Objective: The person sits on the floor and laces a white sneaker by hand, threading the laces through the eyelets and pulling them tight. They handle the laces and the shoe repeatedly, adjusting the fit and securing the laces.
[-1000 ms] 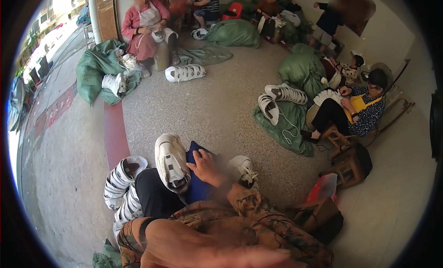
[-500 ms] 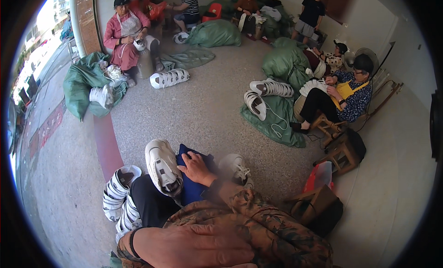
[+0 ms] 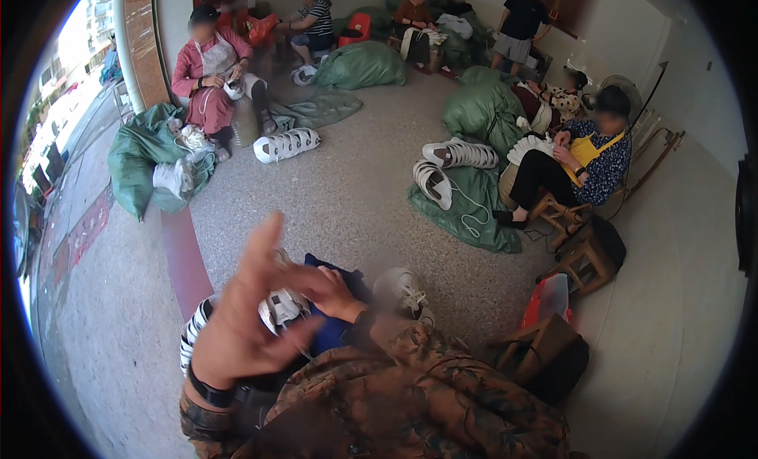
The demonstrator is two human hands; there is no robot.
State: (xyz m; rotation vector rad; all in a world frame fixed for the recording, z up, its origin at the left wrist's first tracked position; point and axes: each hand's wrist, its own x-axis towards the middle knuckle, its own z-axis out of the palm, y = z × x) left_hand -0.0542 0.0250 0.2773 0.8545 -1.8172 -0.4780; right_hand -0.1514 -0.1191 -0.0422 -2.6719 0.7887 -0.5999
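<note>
My left hand (image 3: 251,313) is raised above my lap, slightly blurred, with its fingers apart and no object visible in it. Behind it a white sneaker (image 3: 283,307) rests over my knees, largely covered by the hand. My right hand (image 3: 341,298) lies on a dark blue cloth (image 3: 357,284) beside that shoe; its fingertips are hidden behind my left hand. A thin pale line, perhaps thread, shows near the left thumb. On the floor just right of the cloth stands another white sneaker with laces (image 3: 409,297).
Nested white shoe uppers (image 3: 193,331) sit by my left leg. A wooden stool (image 3: 525,352) and a red bag (image 3: 545,301) are at right. Ahead, several people sit working among green sacks (image 3: 363,64), with a row of shoes (image 3: 286,145) on the floor.
My left hand has swung up and forward from close to my body, and now covers much of the shoe. My right hand remains near the blue cloth. The view has shifted slightly.
</note>
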